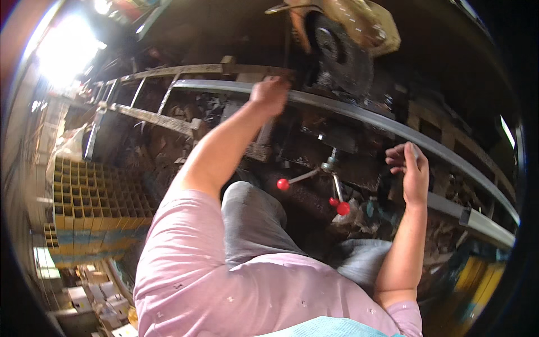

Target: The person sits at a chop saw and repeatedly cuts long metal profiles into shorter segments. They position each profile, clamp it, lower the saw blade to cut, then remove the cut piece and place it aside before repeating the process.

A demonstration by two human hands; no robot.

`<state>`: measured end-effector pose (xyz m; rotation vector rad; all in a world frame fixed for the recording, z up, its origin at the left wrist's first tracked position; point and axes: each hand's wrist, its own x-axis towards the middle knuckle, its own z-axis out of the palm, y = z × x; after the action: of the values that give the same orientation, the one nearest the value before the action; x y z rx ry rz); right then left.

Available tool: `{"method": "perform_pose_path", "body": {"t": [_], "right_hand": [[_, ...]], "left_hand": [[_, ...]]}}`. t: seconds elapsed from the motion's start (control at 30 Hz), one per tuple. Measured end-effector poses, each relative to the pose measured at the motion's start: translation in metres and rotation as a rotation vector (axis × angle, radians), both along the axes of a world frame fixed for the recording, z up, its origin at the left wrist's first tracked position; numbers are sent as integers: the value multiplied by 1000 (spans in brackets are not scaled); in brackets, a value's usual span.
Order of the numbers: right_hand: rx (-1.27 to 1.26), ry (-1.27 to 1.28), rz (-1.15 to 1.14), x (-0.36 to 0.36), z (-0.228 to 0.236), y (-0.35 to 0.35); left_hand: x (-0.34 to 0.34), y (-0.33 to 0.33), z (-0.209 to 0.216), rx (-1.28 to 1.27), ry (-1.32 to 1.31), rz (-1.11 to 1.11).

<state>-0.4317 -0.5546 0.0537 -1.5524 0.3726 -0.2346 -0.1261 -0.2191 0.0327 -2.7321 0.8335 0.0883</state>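
Note:
A long grey metal bar [359, 114] runs across the machine from the left to the far right, bending in the fisheye picture. My left hand [270, 95] is closed around it left of the middle, just in front of the cutting machine's dark round disc [339, 56]. Nearer to me, my right hand [412, 171] is raised beside the bar, with its fingers loosely bent, the thumb apart and nothing visible in it. Between my arms is a spoked clamp handle [328, 167] with red ball knobs [283, 184]; neither hand touches it.
A yellowish cover [365, 25] sits above the disc. To the left are a roller rack [160, 119] and stacked yellow square tubes [92, 196]. A second, paler metal bar [488, 227] lies at the right. Cartons [104, 297] stand at the lower left.

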Motion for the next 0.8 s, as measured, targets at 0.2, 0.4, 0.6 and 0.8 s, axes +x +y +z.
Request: {"method": "perform_pose_path", "body": {"t": [0.2, 0.4, 0.6, 0.8], "right_hand": [[-58, 13, -19, 13, 1, 11], [-87, 27, -65, 12, -6, 6], [-143, 41, -27, -8, -6, 11], [-183, -3, 1, 3, 3, 20]], "left_hand": [[3, 1, 5, -48, 45, 52], [62, 102, -8, -81, -78, 164], [94, 213, -9, 100, -354, 613], [12, 65, -6, -183, -56, 1]]}}
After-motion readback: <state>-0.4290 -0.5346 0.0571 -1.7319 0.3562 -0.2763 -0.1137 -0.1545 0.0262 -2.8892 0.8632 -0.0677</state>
